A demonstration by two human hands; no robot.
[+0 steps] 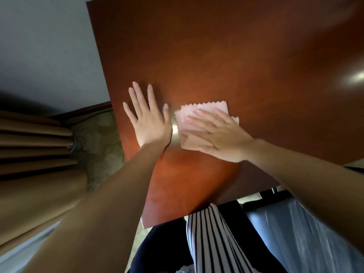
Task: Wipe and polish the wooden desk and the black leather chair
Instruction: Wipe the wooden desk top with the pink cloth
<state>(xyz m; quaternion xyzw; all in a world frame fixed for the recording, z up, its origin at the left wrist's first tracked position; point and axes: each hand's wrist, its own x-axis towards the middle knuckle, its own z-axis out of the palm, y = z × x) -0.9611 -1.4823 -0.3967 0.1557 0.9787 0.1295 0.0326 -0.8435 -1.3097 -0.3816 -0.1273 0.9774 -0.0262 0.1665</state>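
The reddish-brown wooden desk fills most of the head view. A folded pink cloth with zigzag edges lies on it near the left side. My right hand presses flat on the cloth with straight fingers pointing left. Just left of the cloth, my left hand rests flat on the bare wood, fingers spread and pointing away from me. The black leather chair shows only as dark parts under the desk's near edge at the lower right.
Tan curtains hang at the left beside a patterned carpet. A pale wall stands behind the desk's left edge. A bin with a clear plastic liner stands at the lower right. My striped top hangs below.
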